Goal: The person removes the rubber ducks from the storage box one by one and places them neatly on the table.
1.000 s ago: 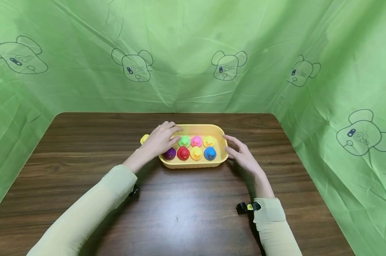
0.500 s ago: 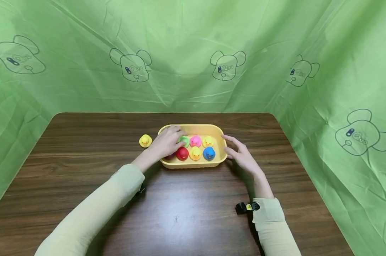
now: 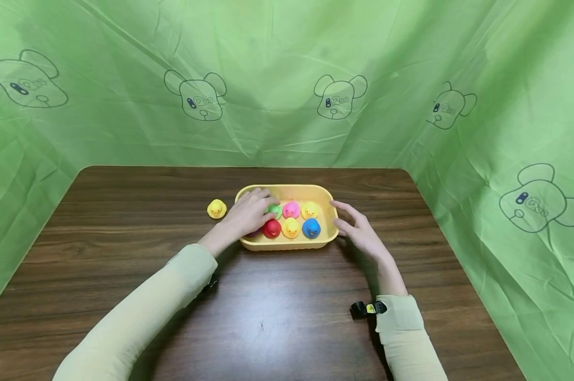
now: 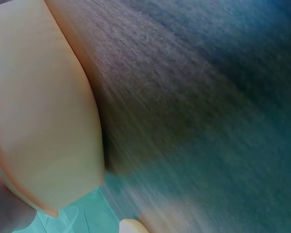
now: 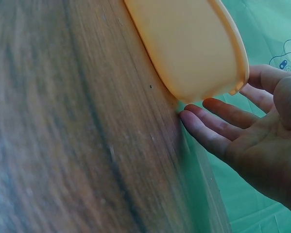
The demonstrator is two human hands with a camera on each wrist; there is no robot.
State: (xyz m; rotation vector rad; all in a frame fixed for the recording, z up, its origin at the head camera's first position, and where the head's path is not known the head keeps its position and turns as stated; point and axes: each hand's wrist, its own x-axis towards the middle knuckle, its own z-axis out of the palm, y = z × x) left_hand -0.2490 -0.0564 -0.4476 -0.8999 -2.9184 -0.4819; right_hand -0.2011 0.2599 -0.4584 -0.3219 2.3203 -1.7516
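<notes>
A pale yellow plastic tray point(image 3: 287, 244) stands on the table, with several small rubber ducks in two rows. My left hand point(image 3: 249, 212) reaches into its left part. Thumb and index finger pinch the green duck point(image 3: 274, 211) from either side; the other fingers are hidden. The red duck point(image 3: 272, 228) sits just in front, and most of a purple duck is covered by the hand. My right hand point(image 5: 259, 128) lies at the tray's right end, its mostly straight fingers touching the end wall and rim. A yellow duck point(image 3: 216, 209) sits outside, left of the tray.
A pink duck point(image 3: 291, 210), a yellow duck and a blue duck point(image 3: 311, 228) fill the tray's right part. The dark wood table point(image 3: 267, 317) ends at a green fabric curtain point(image 3: 267, 132) behind and at the sides.
My left hand has moved right from the tray's left end onto the green duck, uncovering the yellow duck on the table. My right hand stays at the tray's end.
</notes>
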